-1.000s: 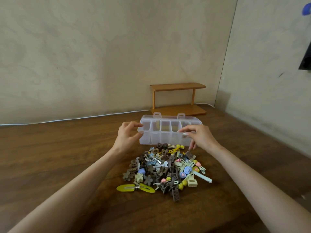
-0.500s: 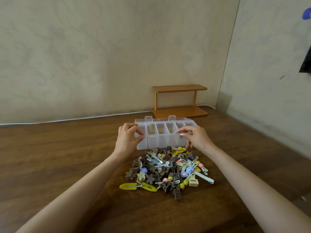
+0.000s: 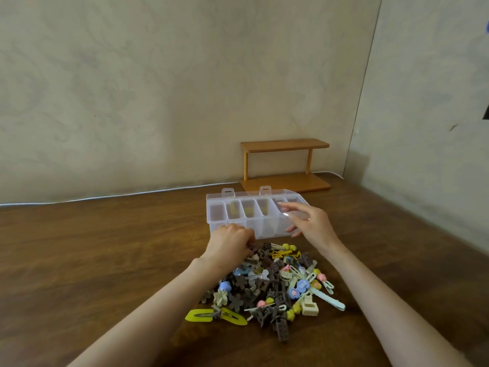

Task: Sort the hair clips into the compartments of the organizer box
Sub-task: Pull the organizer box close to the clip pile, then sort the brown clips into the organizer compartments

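Dark brown wooden table [image 3: 79, 247] is filling the lower half of the frame. A thin white cable [image 3: 105, 197] is running along its far edge at the left, against the pale wall.

Left hand [image 3: 229, 243], just left of centre, is reaching down into the far edge of the heap, its fingers curled under; whether they are gripping a clip cannot be told, as the fingertips are hidden.

Clear plastic organizer box [image 3: 264, 230] is standing at centre, directly behind that hand, with its lid lying open behind it and two latch tabs standing up. Its row of compartments is showing yellowish shapes through the walls; what these are cannot be told.

Heap of mixed hair clips [image 3: 272, 282], brown, yellow, blue, pink and cream, is lying on the table below the box, none yet seen clearly in a compartment. A pair of flat yellow snap clips [image 3: 215, 316] is lying at its lower left edge.

Right hand [image 3: 309, 223], right of centre, is hovering at the right end of the box, fingers spread loosely and gripping nothing; contact with the box is blurred.

Small orange-brown wooden two-tier shelf [image 3: 285, 165] is standing behind, against the wall
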Demonstrator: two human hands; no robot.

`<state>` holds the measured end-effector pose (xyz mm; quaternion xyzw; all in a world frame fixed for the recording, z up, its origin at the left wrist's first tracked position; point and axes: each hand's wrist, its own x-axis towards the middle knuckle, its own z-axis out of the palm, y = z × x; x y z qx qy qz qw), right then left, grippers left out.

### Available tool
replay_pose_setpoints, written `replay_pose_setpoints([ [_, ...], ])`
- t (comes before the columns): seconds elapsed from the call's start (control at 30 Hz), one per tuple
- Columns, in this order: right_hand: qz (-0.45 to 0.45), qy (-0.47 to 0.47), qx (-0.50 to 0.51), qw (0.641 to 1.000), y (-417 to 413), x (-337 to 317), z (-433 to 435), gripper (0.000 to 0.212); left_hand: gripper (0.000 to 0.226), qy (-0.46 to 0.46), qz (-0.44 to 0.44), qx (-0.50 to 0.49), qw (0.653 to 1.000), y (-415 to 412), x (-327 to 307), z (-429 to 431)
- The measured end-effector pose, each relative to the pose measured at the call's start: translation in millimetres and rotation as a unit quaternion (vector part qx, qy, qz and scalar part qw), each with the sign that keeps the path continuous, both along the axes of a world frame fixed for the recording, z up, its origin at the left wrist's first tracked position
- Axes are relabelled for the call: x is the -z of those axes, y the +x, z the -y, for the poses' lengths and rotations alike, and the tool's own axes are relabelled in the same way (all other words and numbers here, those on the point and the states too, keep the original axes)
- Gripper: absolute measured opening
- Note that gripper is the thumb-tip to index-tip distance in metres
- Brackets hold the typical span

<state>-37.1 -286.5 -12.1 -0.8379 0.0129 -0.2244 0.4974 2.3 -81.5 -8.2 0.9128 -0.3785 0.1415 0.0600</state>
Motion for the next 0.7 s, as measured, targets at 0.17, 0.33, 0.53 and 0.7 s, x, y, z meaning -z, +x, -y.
replay_pose_setpoints([
  [0.17, 0.053, 0.080, 0.060, 0.994, -15.6, -4.9, 18.9, 0.018, 0.025, -0.034, -0.013, -0.001, 0.999, 2.9, 4.9, 3.1],
  [0.33, -0.052, 0.020, -0.026, 0.998, -22.0, -12.9, 26.5, 0.009, 0.025, -0.072, -0.049, 0.029, 0.996, 6.6, -1.7, -3.2],
  [0.53, -0.287, -0.118, -0.177, 0.934, -27.8, -17.0, 32.6, 0.020, 0.018, -0.196, -0.067, 0.041, 0.978, 13.6, -33.3, -16.5],
  [0.7, -0.316, -0.135, -0.195, 0.919, -27.2, -15.5, 30.1, 0.019, 0.019, -0.311, -0.026, -0.047, 0.949, 40.8, -33.7, -39.5],
])
